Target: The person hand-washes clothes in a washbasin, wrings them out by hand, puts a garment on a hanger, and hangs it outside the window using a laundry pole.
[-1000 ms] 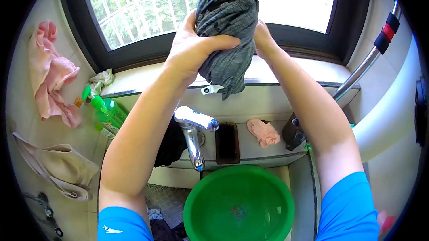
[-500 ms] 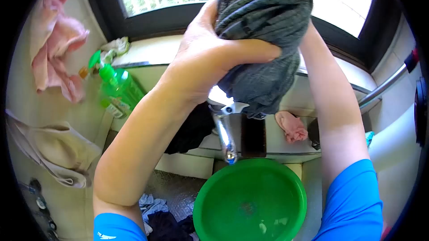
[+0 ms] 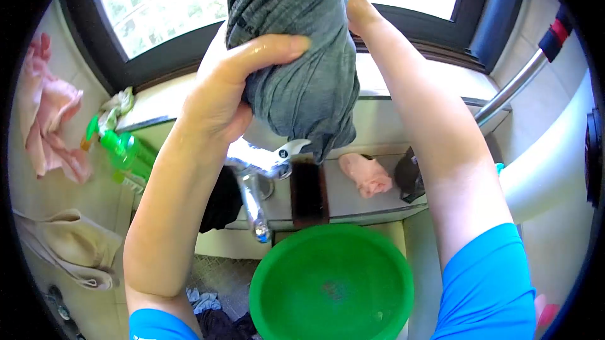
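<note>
A bunched, twisted dark grey cloth (image 3: 296,81), wet-looking, hangs in front of the window. My left hand (image 3: 233,75) is wrapped round its left side, thumb lying across the front. Partly hidden behind the cloth's upper right, my right hand (image 3: 356,9) grips it too; its fingers do not show. Just below the cloth's lower end is a chrome faucet (image 3: 255,182) with a white-tipped lever. A green basin (image 3: 394,289) stands lower down, with a little pale matter inside.
A green pump bottle (image 3: 129,154) stands at left, near hanging pink cloth (image 3: 50,119) and beige cloth (image 3: 69,245). On the ledge are a dark rectangular block (image 3: 309,192), a pink cloth piece (image 3: 365,175) and black fabric (image 3: 222,204). Dark clothes (image 3: 220,324) lie on the floor.
Both hands and the grey cloth have shifted left in view, with the cloth slightly higher. The camera view has also turned, so the basin and faucet appear further left.
</note>
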A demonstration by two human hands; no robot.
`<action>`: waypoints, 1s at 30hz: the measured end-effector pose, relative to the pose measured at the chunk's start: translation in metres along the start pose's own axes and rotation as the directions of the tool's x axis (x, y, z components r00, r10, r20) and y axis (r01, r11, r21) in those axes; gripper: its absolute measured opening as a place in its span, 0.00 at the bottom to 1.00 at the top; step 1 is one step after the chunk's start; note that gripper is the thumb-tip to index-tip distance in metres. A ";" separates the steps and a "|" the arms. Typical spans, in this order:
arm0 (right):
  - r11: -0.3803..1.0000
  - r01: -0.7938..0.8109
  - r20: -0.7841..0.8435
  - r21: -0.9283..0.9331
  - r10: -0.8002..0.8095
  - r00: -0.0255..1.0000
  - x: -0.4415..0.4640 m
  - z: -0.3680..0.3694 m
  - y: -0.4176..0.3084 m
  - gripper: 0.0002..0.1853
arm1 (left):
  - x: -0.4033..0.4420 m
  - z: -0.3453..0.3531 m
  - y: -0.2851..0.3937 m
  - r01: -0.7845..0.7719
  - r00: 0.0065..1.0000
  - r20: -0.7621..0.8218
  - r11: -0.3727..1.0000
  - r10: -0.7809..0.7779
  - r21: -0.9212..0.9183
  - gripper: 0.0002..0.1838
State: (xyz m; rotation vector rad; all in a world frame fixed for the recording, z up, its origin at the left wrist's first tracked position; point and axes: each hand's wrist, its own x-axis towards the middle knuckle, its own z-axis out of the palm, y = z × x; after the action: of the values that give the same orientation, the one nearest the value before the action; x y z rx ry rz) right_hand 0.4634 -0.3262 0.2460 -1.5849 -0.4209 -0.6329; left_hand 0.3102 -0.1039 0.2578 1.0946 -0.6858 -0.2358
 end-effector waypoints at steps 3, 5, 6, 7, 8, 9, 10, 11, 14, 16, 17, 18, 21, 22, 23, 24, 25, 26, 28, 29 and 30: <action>0.974 -0.020 -0.434 -0.226 -0.082 0.897 0.029 -0.111 0.030 0.14 | 0.009 0.018 -0.006 0.013 0.999 0.035 0.999 -0.015 0.051 0.26; 0.768 -0.176 -0.679 -0.616 -0.404 0.613 -0.003 -0.145 -0.017 0.17 | 0.008 0.028 -0.008 0.025 1.000 0.016 0.998 -0.026 0.064 0.27; 0.710 -0.228 -0.694 -0.667 -0.480 0.536 -0.010 -0.175 -0.019 0.16 | 0.007 0.032 -0.009 0.034 0.999 -0.014 0.996 -0.033 0.080 0.29; 0.626 -0.329 -0.690 -0.707 -0.505 0.519 -0.019 -0.195 -0.021 0.18 | 0.007 0.036 -0.009 0.029 1.000 0.001 0.997 -0.029 0.078 0.31; 0.538 -0.424 -0.683 -0.729 -0.528 0.505 -0.026 -0.210 -0.021 0.21 | 0.006 0.039 -0.009 0.025 1.000 0.003 0.996 -0.025 0.084 0.31; 0.523 -0.485 -0.712 -0.701 -0.483 0.509 -0.029 -0.219 -0.016 0.24 | 0.005 0.043 -0.010 0.044 0.999 -0.018 0.996 -0.042 0.075 0.31; 0.503 -0.546 -0.742 -0.670 -0.436 0.510 -0.030 -0.227 -0.009 0.28 | 0.005 0.046 -0.010 0.064 0.997 -0.039 0.996 -0.062 0.067 0.31; 0.556 -0.567 -0.783 -0.608 -0.301 0.544 -0.031 -0.233 -0.001 0.30 | 0.005 0.049 -0.011 0.080 0.996 -0.039 0.995 -0.077 0.055 0.31; 0.572 -0.579 -0.801 -0.581 -0.277 0.531 -0.024 -0.230 0.016 0.30 | 0.003 0.052 -0.013 0.115 0.992 -0.051 0.992 -0.112 0.057 0.31; 0.594 -0.584 -0.818 -0.553 -0.257 0.514 -0.022 -0.234 0.022 0.30 | 0.001 0.052 -0.013 0.109 0.992 -0.068 0.991 -0.104 0.083 0.30; 0.598 -0.629 -0.854 -0.498 -0.211 0.475 -0.015 -0.248 0.030 0.30 | 0.000 0.052 -0.011 0.094 0.995 -0.018 0.993 -0.093 0.074 0.29; 0.594 -0.671 -0.885 -0.443 -0.168 0.435 -0.005 -0.262 0.041 0.30 | 0.000 0.050 -0.012 0.093 0.996 0.011 0.994 -0.094 0.052 0.28; 0.584 -0.667 -0.875 -0.463 -0.181 0.450 -0.002 -0.256 0.035 0.32 | -0.002 0.043 -0.016 0.126 0.991 0.049 0.992 -0.125 -0.019 0.25; 0.580 -0.668 -0.873 -0.465 -0.175 0.456 -0.001 -0.264 0.039 0.32 | -0.003 0.041 -0.017 0.155 0.988 0.029 0.987 -0.154 -0.048 0.24; 0.670 -0.635 -0.887 -0.384 -0.075 0.456 0.001 -0.273 0.041 0.36 | -0.004 0.038 -0.018 0.123 0.991 0.064 0.990 -0.118 -0.072 0.23; 0.743 -0.602 -0.888 -0.291 0.024 0.459 0.002 -0.277 0.039 0.41 | -0.005 0.035 -0.020 0.092 0.992 0.098 0.991 -0.082 -0.098 0.23; 0.787 -0.592 -0.932 -0.171 0.065 0.356 -0.002 -0.256 0.023 0.45 | -0.007 0.033 -0.019 0.120 0.990 0.084 0.988 -0.113 -0.092 0.23; 0.746 -0.616 -0.924 -0.253 0.002 0.382 0.011 -0.295 0.050 0.47 | -0.007 0.031 -0.017 0.133 0.989 0.074 0.988 -0.127 -0.083 0.22; 0.814 -0.528 -0.923 -0.240 -0.023 0.384 0.006 -0.281 0.043 0.49 | -0.009 0.027 -0.015 0.142 0.989 0.054 0.988 -0.139 -0.063 0.22; 0.744 -0.634 -0.916 -0.211 0.076 0.394 0.000 -0.278 0.030 0.49 | -0.009 0.026 -0.015 0.138 0.990 0.051 0.989 -0.135 -0.059 0.22; 0.734 -0.636 -0.879 -0.237 0.118 0.463 0.007 -0.303 0.043 0.43 | -0.010 0.024 -0.014 0.134 0.990 0.048 0.989 -0.131 -0.055 0.22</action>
State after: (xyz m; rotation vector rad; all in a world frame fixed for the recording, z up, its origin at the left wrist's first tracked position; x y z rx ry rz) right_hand 0.4498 -0.6312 0.2258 -1.6029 0.9448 -1.0979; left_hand 0.2900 -0.1238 0.2483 1.0831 -0.6425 -0.3930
